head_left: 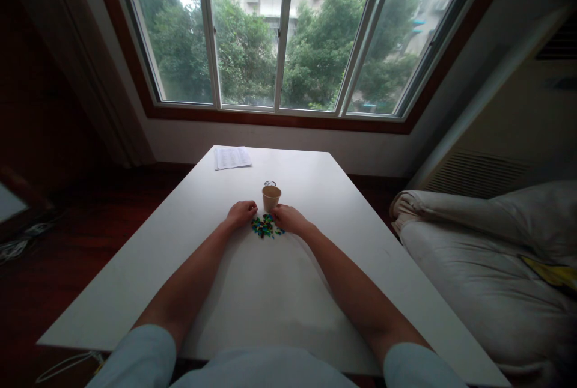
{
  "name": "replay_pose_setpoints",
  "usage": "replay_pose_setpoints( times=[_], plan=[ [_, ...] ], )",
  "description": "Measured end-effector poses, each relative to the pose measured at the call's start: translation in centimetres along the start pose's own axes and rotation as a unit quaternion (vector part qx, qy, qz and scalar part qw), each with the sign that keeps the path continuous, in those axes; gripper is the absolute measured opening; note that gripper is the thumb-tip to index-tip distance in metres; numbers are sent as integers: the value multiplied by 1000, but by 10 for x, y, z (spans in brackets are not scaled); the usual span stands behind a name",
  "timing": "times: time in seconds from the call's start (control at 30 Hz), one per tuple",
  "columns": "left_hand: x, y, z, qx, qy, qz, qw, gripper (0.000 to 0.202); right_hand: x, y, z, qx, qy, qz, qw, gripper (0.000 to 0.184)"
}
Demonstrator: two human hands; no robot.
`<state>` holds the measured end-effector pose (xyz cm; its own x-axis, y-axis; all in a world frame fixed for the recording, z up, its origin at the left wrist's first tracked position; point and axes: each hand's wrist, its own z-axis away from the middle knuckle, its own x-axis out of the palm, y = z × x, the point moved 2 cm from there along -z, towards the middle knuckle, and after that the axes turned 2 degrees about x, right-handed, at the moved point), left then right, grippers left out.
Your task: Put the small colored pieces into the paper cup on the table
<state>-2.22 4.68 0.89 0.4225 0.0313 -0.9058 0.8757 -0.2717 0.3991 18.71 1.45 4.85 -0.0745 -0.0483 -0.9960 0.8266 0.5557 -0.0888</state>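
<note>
A brown paper cup [271, 194] stands upright on the white table [279, 298]. Just in front of it lies a loose pile of small shiny pieces [264, 227], mostly green and blue with some yellow and dark ones; their exact kind is too small to tell. My left hand [243, 212] rests at the pile's left edge, fingers curled closed. To the right, my right hand [289, 218] has its fingers pinched together by the cup's lower front, over the pile's edge. Whether either hand holds a piece is too small to see. Whether the right fingers touch the cup I cannot tell.
Behind the cup is a small dark-rimmed round item [270, 183], partly hidden. Printed paper sheets [232, 158] lie at the table's far left corner. A covered sofa [455, 256] stands to the right, and a window [279, 39] is beyond the table.
</note>
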Motion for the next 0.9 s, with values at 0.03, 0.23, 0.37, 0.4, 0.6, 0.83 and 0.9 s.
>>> replay_pose_setpoints(
  times=[0.03, 0.23, 0.37, 0.4, 0.6, 0.83, 0.9],
  plan=[
    [0, 0, 0, 0, 0, 0, 1000, 27, 0, 0, 0, -4, 1, -3, 1000, 15],
    [2, -2, -1, 6, 3, 1, 1000, 27, -5, 1, 1, -6, -5, -15, 1000, 16],
    [3, -2, -1, 3, 3, 2, 1000, 28, -11, 3, 0, -21, 24, -52, 998, 17],
    [3, -2, -1, 1, 3, 2, 1000, 28, -13, 3, -1, -25, 37, -65, 997, 18],
    [0, 1, 0, -10, -5, 4, 1000, 27, -13, 9, -10, -49, 121, -227, 965, 16],
    [0, 0, 0, 0, -1, 6, 1000, 27, -12, 16, -17, 12, 205, -558, 804, 11],
    [0, 0, 0, 1, 0, 9, 1000, 27, -18, 14, -14, 11, 220, -634, 741, 14]
  ],
)
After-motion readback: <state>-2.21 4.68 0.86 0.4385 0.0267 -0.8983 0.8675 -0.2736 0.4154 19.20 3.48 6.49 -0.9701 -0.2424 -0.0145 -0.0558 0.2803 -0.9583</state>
